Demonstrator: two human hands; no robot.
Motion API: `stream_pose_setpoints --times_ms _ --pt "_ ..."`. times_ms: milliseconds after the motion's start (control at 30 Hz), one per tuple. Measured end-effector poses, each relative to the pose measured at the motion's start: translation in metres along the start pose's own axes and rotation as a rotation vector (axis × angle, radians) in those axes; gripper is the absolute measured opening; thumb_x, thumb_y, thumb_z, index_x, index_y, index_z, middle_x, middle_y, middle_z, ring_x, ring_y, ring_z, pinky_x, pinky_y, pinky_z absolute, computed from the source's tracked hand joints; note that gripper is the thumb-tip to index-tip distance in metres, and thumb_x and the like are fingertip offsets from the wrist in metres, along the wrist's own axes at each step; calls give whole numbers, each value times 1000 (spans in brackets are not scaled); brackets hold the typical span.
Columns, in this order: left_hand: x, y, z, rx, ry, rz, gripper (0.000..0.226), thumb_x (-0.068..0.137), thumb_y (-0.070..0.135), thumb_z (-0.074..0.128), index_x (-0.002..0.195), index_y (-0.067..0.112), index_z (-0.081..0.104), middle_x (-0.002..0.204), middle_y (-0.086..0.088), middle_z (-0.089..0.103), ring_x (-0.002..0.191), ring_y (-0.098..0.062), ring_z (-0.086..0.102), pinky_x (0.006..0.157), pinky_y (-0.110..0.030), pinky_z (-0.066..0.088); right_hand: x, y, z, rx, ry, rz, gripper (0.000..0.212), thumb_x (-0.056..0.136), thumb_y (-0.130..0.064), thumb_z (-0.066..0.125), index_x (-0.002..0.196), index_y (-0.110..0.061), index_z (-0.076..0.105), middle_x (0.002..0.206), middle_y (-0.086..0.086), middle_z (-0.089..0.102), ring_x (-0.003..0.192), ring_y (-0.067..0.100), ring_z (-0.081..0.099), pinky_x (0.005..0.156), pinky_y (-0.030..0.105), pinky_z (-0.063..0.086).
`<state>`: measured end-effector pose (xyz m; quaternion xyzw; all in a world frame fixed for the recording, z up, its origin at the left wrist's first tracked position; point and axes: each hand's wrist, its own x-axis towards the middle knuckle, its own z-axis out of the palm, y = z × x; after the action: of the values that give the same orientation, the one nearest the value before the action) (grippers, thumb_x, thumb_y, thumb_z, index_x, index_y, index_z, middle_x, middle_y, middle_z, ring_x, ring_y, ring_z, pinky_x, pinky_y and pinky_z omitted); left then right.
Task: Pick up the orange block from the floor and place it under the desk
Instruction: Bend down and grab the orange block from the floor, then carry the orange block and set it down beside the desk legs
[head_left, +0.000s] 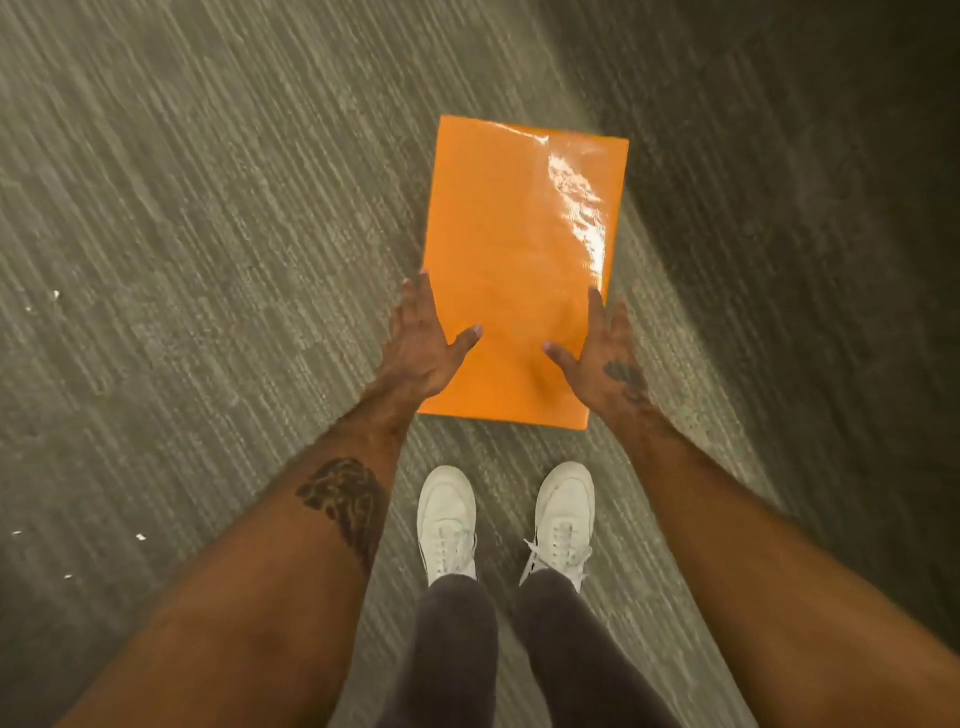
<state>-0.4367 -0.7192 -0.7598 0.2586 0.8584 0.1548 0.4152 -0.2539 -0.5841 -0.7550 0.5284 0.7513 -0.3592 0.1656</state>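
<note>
Left hand: left hand (422, 347) is reaching down with fingers spread, its palm lying against the left long edge of the block and its thumb resting on the top face.
Right hand: right hand (602, 358) is mirroring it on the right long edge, fingers extended along the side, thumb lying on the top face; a dark tattoo is showing on its back.
Grip: both hands are bracketing the near half of the block from either side; whether they are squeezing it or bearing its weight cannot be told.
Block: flat rectangular orange block with a glossy wrapped surface (519, 249) is sitting at the centre of the view, its long axis running from near to far; a bright glare streak is running down its far right part.
Block position: its near edge is lying just beyond the shoes; whether it is resting on the carpet or lifted slightly cannot be told.
Floor: grey-green ribbed carpet (208, 208) is filling the view, darkening into shadow at the far right.
Debris: small white specks (56, 295) are lying on the carpet at the left, well apart from the block.
Feet: white lace-up sneakers (448, 519) are standing side by side near the block, with dark trouser legs (452, 649) above them.
Forearms: bare forearms are stretching from the near corners; the left forearm tattoo (343, 499) is showing.
Containers: none can be seen here.
</note>
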Motion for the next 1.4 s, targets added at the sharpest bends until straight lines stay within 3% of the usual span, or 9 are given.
stream_pose_setpoints --times_ms 133,267,400,667,800,1033,1233,1333,1400 --pt "30 -30 24 -277 83 -125 110 85 58 64 156 22 -11 167 -6 -4 153 -30 5 118 -57 22 32 23 25 214 40 72 119 77 -58 75 158 -25 -6 166 15 5 152 33 12 118 50 23" --pt "47 -44 33 -499 114 -265 112 82 59 68 157 24 -7 166 -5 13 148 -30 27 113 -49 34 46 37 35 575 -10 215 136 65 -50 87 156 -27 -11 158 8 36 141 30 40 115 51 35" --pt "50 -46 39 -573 79 -219 97 84 56 67 156 33 8 158 -3 35 135 -26 46 101 -38 42 46 43 39 760 -52 203 118 63 -42 91 154 -32 17 143 -3 52 127 23 54 106 54 46" --pt "40 -8 -5 -579 66 -130 78 88 43 67 153 37 23 144 5 50 123 -21 53 105 -51 45 32 17 -5 859 -74 215 108 62 -29 93 149 -27 30 137 1 58 121 24 59 99 55 52" --pt "28 34 -48 -597 28 -87 76 89 43 67 151 41 23 133 12 52 120 -20 54 104 -51 46 15 -9 -53 867 -35 194 106 63 -29 93 149 -27 30 137 1 58 121 24 58 101 54 51" --pt "12 127 -132 -577 -6 27 78 89 40 68 153 36 25 146 4 50 126 -23 53 105 -53 45 -22 -52 -153 896 86 147 95 70 -28 89 147 -27 34 135 -1 58 120 23 58 101 52 51" --pt "-2 215 -185 -537 -56 148 75 91 37 67 153 33 26 147 3 49 127 -25 53 105 -54 45 -52 -76 -237 954 191 113 88 76 -20 85 147 -21 33 132 -1 53 114 17 54 88 32 49" --pt "-1 262 -200 -518 -92 209 70 93 33 65 152 34 28 145 1 52 125 -26 55 102 -53 47 -61 -77 -275 978 244 73 83 80 -14 81 147 -17 33 132 2 53 110 16 55 71 14 51" --pt "3 296 -206 -503 -113 249 66 95 30 63 152 33 30 143 0 54 123 -27 57 100 -51 49 -61 -71 -301 1006 271 64 83 80 -14 81 148 -17 33 135 3 54 112 18 57 80 21 52"
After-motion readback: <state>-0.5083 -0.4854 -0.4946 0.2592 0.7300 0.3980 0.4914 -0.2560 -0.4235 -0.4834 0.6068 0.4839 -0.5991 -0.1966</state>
